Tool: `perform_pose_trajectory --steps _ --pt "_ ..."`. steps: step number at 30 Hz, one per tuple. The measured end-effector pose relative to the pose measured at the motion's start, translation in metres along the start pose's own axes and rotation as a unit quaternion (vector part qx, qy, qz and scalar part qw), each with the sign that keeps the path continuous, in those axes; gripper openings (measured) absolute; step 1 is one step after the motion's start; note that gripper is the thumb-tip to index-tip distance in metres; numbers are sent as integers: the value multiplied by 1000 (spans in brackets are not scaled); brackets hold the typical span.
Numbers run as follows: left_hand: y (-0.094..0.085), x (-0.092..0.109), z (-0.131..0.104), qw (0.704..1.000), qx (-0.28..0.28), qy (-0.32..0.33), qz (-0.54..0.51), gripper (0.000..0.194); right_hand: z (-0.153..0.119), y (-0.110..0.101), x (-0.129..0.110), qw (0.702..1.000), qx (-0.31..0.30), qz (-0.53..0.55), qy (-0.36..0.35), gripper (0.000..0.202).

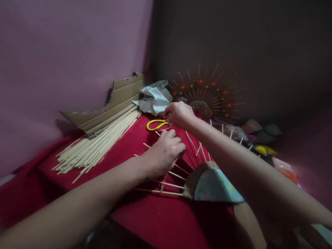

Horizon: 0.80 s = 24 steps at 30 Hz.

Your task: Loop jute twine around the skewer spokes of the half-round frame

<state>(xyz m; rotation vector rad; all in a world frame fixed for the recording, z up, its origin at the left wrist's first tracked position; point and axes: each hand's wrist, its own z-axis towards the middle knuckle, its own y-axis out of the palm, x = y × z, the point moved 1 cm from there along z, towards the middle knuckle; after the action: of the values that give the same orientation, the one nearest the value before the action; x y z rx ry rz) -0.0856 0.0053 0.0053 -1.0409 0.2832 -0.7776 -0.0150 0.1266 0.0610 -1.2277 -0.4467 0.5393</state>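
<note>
A half-round piece with a pale blue fabric centre (215, 185) and a twine-wrapped rim (190, 183) lies on the red cloth. Thin wooden sticks (171, 185) fan outward from it, and a fine thread crosses several of them near the front. My left hand (166, 152) is closed over the fan's left side, its fingers around a stick. Above and slightly right of it, my right hand (180, 114) is raised with fingers pinched; what they hold is hidden. Scissors with yellow handles (157, 125) lie just behind my left hand.
A bundle of loose sticks (101, 141) lies at left beside torn cardboard (109, 110). Crumpled pale blue cloth (154, 98) sits behind. A round stick decoration with red flowers (202, 93) leans on the dark wall. Assorted items, including a yellow one (265, 150), crowd the right.
</note>
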Motion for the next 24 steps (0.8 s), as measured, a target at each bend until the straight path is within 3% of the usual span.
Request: perform_pose_trajectory --steps 8,13,18,24 --pt "0 -2 3 999 -38 -16 6 18 -35 -46 29 993 74 -84 29 18" --pt "3 -9 5 998 -46 -22 -33 16 -75 -71 60 992 57 -71 87 13" --pt "9 -16 5 995 -64 -41 -64 13 -124 -68 90 993 35 70 85 12" --pt "14 -21 9 980 -119 -113 -113 5 -177 -42 99 976 33 174 123 20"
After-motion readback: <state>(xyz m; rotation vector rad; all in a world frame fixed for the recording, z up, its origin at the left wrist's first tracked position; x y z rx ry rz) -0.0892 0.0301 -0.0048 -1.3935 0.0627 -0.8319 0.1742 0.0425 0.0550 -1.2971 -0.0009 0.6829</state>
